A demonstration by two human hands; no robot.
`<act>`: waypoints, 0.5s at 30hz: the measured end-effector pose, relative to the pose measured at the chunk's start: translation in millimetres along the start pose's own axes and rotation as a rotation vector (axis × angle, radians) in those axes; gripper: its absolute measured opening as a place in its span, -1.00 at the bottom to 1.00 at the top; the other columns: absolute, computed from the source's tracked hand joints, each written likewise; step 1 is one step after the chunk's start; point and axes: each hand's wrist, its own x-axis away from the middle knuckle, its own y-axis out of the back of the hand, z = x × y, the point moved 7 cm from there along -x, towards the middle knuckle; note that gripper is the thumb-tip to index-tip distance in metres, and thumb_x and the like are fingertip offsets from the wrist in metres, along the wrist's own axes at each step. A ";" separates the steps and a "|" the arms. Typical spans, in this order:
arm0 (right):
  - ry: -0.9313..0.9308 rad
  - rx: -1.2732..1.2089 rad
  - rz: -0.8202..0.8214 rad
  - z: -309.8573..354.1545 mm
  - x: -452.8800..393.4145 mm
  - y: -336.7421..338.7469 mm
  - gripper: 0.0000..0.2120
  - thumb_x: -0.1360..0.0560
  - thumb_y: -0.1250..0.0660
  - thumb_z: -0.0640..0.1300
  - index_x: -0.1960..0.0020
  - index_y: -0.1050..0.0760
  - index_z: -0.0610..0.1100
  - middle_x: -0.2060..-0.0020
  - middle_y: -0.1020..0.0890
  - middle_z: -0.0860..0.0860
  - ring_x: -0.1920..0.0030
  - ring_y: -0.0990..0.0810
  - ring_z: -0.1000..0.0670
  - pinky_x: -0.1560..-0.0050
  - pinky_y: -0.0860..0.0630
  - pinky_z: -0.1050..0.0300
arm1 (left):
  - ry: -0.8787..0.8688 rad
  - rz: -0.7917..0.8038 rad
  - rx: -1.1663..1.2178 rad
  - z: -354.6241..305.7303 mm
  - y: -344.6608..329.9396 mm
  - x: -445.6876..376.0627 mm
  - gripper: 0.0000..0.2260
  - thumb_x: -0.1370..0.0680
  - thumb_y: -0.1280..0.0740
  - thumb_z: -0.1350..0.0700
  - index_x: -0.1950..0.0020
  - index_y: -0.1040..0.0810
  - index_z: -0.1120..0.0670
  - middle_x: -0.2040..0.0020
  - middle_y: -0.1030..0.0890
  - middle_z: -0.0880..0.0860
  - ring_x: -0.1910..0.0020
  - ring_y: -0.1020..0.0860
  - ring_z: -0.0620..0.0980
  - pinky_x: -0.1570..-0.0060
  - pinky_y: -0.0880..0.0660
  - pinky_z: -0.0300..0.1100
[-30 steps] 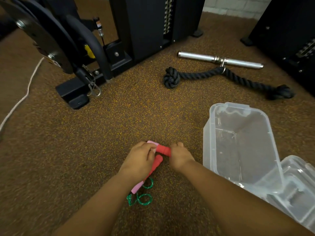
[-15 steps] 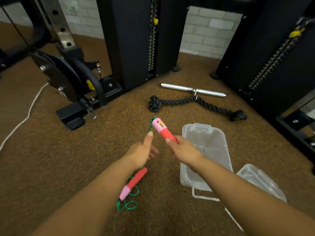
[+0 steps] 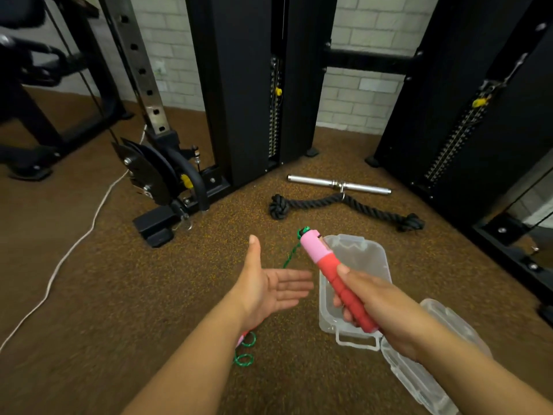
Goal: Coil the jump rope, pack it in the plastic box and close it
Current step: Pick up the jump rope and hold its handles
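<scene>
Jump rope (image 3: 291, 255) in head view: right hand (image 3: 375, 307) grips one red-and-pink handle (image 3: 335, 277), fingers curled round the red part, held above the open plastic box (image 3: 384, 266) on the floor. Green cord runs from the handle tip down behind the left hand (image 3: 267, 287), which is held flat, fingers straight, holding nothing. Second handle (image 3: 241, 339) mostly hidden under left wrist, cord loops beside it. Lid (image 3: 419, 372) lies beside box. Likely light; cord thin, limp, springy, so hold handles and wind cord round palm.
</scene>
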 end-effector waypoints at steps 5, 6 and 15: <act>0.016 -0.059 0.167 -12.6 1.4 -16.2 -0.78 -0.56 -0.22 -0.18 -0.15 -0.52 -0.21 0.12 -0.67 -0.04 0.27 -0.57 0.12 0.29 -0.49 0.35 | -0.025 -0.007 0.155 -1.6 2.2 -5.5 0.08 -0.36 0.26 -0.54 -0.25 -0.52 0.34 -0.17 -0.60 0.33 -0.22 -0.56 0.23 -0.27 -0.42 0.04; 0.018 -0.032 0.212 -15.7 1.9 -19.7 -0.76 -0.55 -0.24 -0.19 -0.17 -0.51 -0.23 0.08 -0.66 -0.04 0.23 -0.58 0.12 0.23 -0.50 0.36 | -0.034 0.001 0.187 -3.5 0.8 -5.9 0.08 -0.37 0.26 -0.53 -0.25 -0.51 0.35 -0.17 -0.60 0.34 -0.21 -0.56 0.24 -0.22 -0.46 0.03; -0.040 -0.002 0.425 -42.8 3.1 -38.2 -0.61 -0.48 -0.29 -0.11 -0.23 -0.43 -0.28 0.01 -0.64 -0.06 0.07 -0.59 0.04 -0.02 -0.52 0.25 | -0.050 0.042 0.146 -23.4 -10.6 4.1 -0.47 -0.61 -0.06 -0.13 -0.15 -0.62 0.24 -0.15 -0.64 0.23 -0.07 -0.66 0.09 -0.11 -0.55 -0.07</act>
